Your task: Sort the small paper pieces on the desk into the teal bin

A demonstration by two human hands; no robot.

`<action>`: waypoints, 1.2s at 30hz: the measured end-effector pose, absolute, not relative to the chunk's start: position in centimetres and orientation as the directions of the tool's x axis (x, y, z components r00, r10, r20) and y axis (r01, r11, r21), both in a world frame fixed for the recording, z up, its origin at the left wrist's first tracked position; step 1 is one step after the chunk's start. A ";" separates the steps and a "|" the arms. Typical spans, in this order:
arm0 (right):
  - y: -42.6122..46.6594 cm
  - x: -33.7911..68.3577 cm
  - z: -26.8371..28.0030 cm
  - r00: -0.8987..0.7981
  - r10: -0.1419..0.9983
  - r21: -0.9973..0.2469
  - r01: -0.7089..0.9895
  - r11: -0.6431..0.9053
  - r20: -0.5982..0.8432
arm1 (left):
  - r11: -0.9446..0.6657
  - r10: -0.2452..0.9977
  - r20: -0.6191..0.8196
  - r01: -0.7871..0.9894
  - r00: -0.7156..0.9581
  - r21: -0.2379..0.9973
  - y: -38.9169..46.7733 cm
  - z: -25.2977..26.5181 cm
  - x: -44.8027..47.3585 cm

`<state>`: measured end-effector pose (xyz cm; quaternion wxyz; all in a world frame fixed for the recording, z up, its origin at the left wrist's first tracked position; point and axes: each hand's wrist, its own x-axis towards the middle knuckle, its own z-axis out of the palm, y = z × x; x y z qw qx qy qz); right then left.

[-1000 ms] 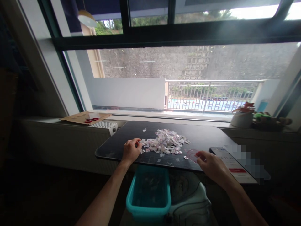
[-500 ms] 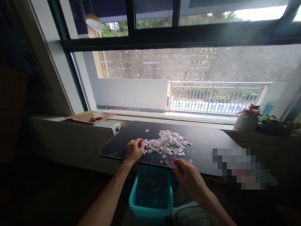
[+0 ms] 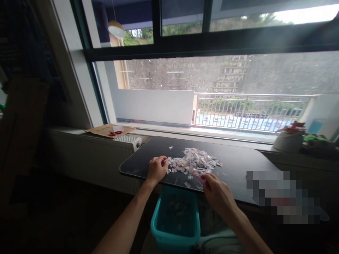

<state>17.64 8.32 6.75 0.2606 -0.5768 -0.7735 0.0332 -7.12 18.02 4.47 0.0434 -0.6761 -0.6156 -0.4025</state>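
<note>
A heap of small white and pinkish paper squares [image 3: 200,158] lies on a dark tabletop [image 3: 238,158]. At its left edge is my left hand [image 3: 158,167], fingers curled and closed; whatever they hold, if anything, is hidden. My right hand [image 3: 218,190] pinches a thin, clear pinkish plastic piece [image 3: 197,174] whose far end meets the near edge of the heap. A few loose squares [image 3: 188,184] lie by the table's front edge. Below that edge stands a turquoise plastic tub [image 3: 175,235] with small bits on its dim bottom.
Red-handled scissors [image 3: 116,133] rest on a brown paper envelope [image 3: 96,130] on the sill at left, beside a radiator [image 3: 92,151]. A white pot [image 3: 288,141] stands on the right sill. A blurred-out item [image 3: 282,197] covers the table's right corner.
My right hand has moved the plastic piece forward onto the heap's near edge. My left hand stays beside the heap. The whole view has shifted slightly.
</note>
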 end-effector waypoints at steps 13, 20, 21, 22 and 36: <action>8.3 18.0 6.9 -0.281 0.899 -0.338 0.855 0.394 0.336 | -0.248 0.785 0.615 0.872 -0.073 0.421 18.2 4.2 -7.2; 8.2 17.6 6.8 -0.344 0.874 -0.383 0.798 0.465 0.343 | -0.250 0.783 0.617 0.871 -0.075 0.423 18.2 4.1 -7.2; 8.1 17.6 6.8 -0.336 0.876 -0.383 0.802 0.458 0.345 | -0.250 0.784 0.617 0.871 -0.075 0.423 18.1 4.1 -7.2; 8.1 17.6 6.8 -0.336 0.876 -0.384 0.801 0.459 0.345 | -0.250 0.784 0.616 0.871 -0.076 0.424 18.1 4.1 -7.2; 9.1 16.8 6.3 -0.427 0.820 -0.340 0.760 0.554 0.380 | -0.249 0.780 0.621 0.871 -0.079 0.423 18.2 4.1 -7.2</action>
